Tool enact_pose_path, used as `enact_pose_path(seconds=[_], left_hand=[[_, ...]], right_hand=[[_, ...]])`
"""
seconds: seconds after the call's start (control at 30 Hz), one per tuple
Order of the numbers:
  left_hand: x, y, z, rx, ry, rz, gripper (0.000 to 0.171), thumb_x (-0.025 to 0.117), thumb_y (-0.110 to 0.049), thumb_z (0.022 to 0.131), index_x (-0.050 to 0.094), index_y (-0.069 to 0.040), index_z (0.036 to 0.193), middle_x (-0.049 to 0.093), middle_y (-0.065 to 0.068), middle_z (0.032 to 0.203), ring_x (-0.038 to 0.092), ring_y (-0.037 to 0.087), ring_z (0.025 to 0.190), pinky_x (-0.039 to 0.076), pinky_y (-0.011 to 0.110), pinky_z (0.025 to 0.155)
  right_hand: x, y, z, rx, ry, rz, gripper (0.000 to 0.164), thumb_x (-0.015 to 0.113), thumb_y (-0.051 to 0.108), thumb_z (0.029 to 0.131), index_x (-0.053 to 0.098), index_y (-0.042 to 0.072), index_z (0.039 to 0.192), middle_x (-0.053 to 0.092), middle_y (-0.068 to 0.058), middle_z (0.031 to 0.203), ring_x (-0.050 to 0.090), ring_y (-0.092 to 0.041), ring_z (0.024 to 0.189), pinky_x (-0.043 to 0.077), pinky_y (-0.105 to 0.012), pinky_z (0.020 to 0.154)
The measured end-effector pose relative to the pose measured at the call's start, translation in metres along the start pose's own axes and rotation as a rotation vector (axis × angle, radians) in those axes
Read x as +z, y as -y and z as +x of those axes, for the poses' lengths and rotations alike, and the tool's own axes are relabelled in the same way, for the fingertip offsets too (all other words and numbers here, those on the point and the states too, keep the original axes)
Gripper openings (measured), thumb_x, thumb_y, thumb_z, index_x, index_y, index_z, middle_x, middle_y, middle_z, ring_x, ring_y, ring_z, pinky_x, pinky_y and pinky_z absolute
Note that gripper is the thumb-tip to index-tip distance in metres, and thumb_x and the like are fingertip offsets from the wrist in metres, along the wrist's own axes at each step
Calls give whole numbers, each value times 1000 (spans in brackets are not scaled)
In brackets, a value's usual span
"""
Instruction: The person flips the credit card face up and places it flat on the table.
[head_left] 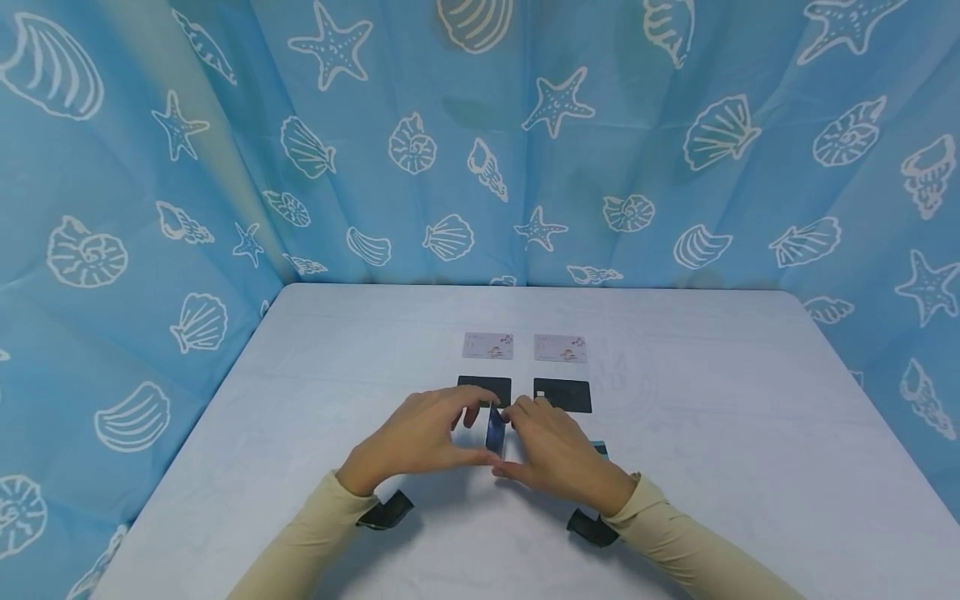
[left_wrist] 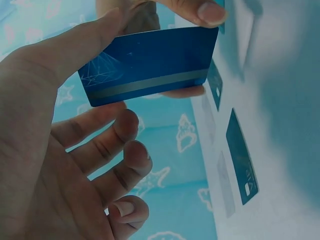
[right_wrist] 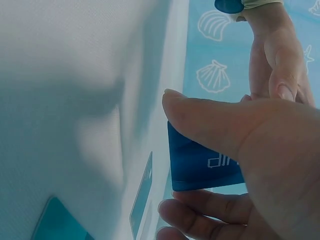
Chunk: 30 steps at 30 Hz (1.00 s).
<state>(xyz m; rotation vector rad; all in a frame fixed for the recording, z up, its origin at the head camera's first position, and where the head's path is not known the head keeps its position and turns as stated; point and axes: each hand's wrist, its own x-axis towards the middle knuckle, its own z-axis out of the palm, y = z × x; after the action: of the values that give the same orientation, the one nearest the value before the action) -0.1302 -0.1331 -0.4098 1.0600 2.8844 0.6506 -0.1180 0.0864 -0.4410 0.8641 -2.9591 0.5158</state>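
A dark blue card (head_left: 495, 431) is held up on edge between my two hands above the table. My left hand (head_left: 420, 433) pinches it by its long edges, thumb on one and index finger on the other; the other fingers hang loosely curled, as the left wrist view shows. My right hand (head_left: 558, 442) pinches the card's other end, thumb (right_wrist: 200, 117) against one edge and fingers at the opposite one. A pale stripe runs along one face in the left wrist view. A teal-edged card (head_left: 600, 448) lies partly hidden behind my right hand.
Two black cards (head_left: 562, 395) (head_left: 483, 382) lie just beyond my hands. Farther back lie two pale cards (head_left: 487, 346) (head_left: 559, 348) with a floral print. A white cloth covers the table (head_left: 712, 467). A blue shell-patterned curtain (head_left: 480, 167) hangs behind it.
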Motion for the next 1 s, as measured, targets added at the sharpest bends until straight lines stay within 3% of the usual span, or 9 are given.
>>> enact_pose_path(seconds=[0.13, 0.4, 1.0], left_hand=[[-3, 2, -1, -7, 0, -5, 70, 83, -60, 79, 62, -23, 135, 66, -1, 91, 42, 3, 64, 30, 19, 55], [-9, 5, -3, 13, 1, 5, 69, 83, -60, 80, 62, -21, 133, 65, -1, 91, 48, 4, 69, 35, 19, 57], [-20, 12, -4, -71, 38, 55, 67, 86, -55, 79, 62, -20, 131, 66, -5, 93, 54, 8, 78, 42, 23, 64]], right_hand=[[0, -1, 0, 8, 7, -1, 66, 91, 48, 75, 68, 5, 121, 63, 0, 103, 55, -17, 92, 50, -34, 77], [-2, -1, 0, -1, 4, -17, 66, 90, 49, 76, 68, 6, 122, 63, -1, 105, 53, -16, 91, 49, -33, 77], [-5, -1, 4, 62, 22, -27, 69, 90, 49, 76, 67, 7, 125, 66, -6, 113, 54, -21, 100, 50, -36, 81]])
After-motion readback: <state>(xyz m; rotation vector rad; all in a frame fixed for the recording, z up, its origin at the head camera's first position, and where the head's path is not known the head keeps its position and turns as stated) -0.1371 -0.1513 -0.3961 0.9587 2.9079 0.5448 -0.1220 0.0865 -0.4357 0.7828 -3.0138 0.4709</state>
